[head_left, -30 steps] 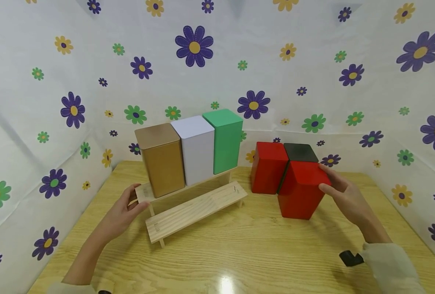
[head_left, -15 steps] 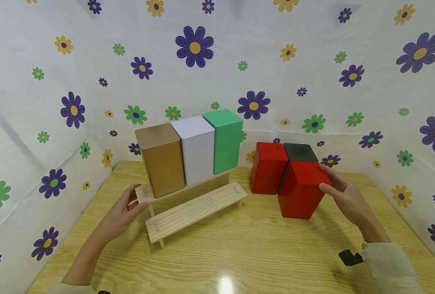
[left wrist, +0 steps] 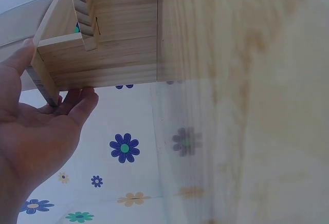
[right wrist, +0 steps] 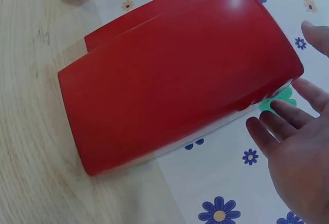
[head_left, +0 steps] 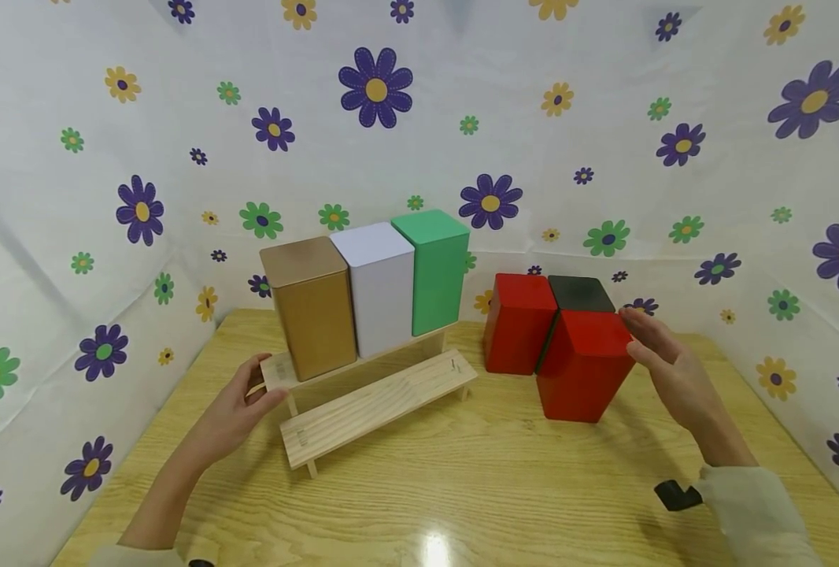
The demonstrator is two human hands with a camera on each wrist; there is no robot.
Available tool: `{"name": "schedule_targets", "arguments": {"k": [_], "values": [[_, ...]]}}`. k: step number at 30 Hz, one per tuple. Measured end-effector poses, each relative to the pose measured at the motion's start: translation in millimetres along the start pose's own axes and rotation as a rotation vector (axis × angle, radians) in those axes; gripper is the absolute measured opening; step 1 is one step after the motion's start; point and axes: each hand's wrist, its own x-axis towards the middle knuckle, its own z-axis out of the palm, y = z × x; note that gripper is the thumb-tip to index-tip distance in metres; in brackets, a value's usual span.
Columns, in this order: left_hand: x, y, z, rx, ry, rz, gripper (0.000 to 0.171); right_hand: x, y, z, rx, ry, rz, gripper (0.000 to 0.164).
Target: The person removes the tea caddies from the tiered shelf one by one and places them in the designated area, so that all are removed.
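My left hand [head_left: 231, 413] grips the near left end of a two-step wooden stand [head_left: 377, 409]; in the left wrist view the thumb [left wrist: 20, 57] lies on one side of its end piece and the fingers curl behind. On the upper step stand a gold box [head_left: 318, 323], a pale lilac box [head_left: 382, 299] and a green box [head_left: 437, 276], side by side. My right hand [head_left: 681, 386] is beside the front red box [head_left: 582, 378], fingers spread along its right side. The right wrist view shows a gap between the fingertips and this red box [right wrist: 175, 80].
Behind the front red box stand another red box [head_left: 519, 323] and a black box [head_left: 578, 293], close together. All three rest on the wooden table [head_left: 462, 496]. A flower-printed white cloth [head_left: 249, 63] rises at the back and both sides.
My right hand has let go of the front red box and shifted slightly to the right. The left hand and the stand have stayed in place.
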Motion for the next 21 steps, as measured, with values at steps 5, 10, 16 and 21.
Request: {"name": "schedule_targets", "arguments": {"k": [5, 10, 16, 21], "values": [[0.4, -0.9, -0.6, -0.002, 0.0, -0.008, 0.07, 1, -13, 1, -0.004, 0.083, 0.025, 0.057], [0.2, -0.8, -0.6, -0.004, 0.002, -0.004, 0.069, 3, -24, 2, 0.016, 0.123, -0.017, 0.055], [0.2, -0.9, -0.5, -0.008, 0.0, -0.01, 0.07, 3, -35, 4, -0.083, 0.166, -0.066, 0.053], [0.9, -1.6, -0.4, 0.004, 0.004, -0.011, 0.07, 4, -42, 6, -0.087, 0.172, -0.06, 0.051]]}}
